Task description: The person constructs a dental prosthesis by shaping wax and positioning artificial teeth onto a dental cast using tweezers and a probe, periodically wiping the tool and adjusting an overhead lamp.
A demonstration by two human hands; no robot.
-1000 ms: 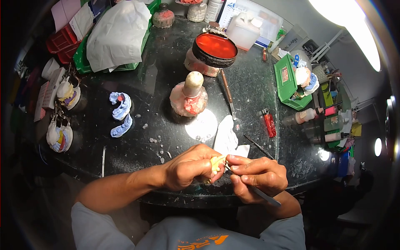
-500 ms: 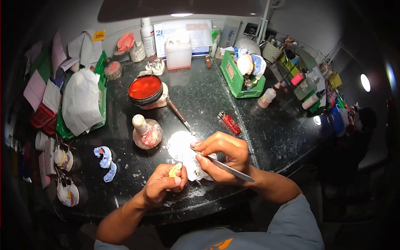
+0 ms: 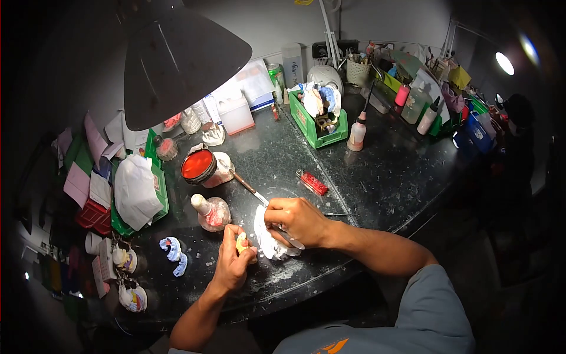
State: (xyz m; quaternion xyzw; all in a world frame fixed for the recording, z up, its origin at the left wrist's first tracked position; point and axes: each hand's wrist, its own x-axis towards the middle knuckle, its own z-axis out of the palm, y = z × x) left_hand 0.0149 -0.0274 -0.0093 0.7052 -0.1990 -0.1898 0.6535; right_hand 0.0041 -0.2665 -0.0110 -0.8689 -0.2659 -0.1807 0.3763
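My left hand (image 3: 233, 259) is closed around a small yellow piece (image 3: 242, 242), pinched between thumb and fingers above the black bench. My right hand (image 3: 295, 221) is closed over a crumpled white cloth (image 3: 268, 242). A thin grey metal tool (image 3: 337, 214) sticks out behind it; the tool's working end is hidden by the fingers. Just beyond these fingers is the tip of a wooden-handled tool (image 3: 246, 184), which leans from a round pan of red material (image 3: 197, 164). A stained glass flask-like burner (image 3: 213, 213) stands beyond my left hand.
Blue-and-white dental moulds (image 3: 173, 256) and tooth models (image 3: 132, 297) lie on the left. A red lighter (image 3: 312, 182) lies beyond my right hand. Green bins (image 3: 321, 140) and bottles (image 3: 356, 134) stand farther back. A dark lamp shade (image 3: 183, 65) hangs over the back left.
The view has shifted, bringing the lamp shade in at upper left. My right hand has turned and lowered onto the cloth, its metal tool now mostly hidden. My left hand still grips the yellow piece.
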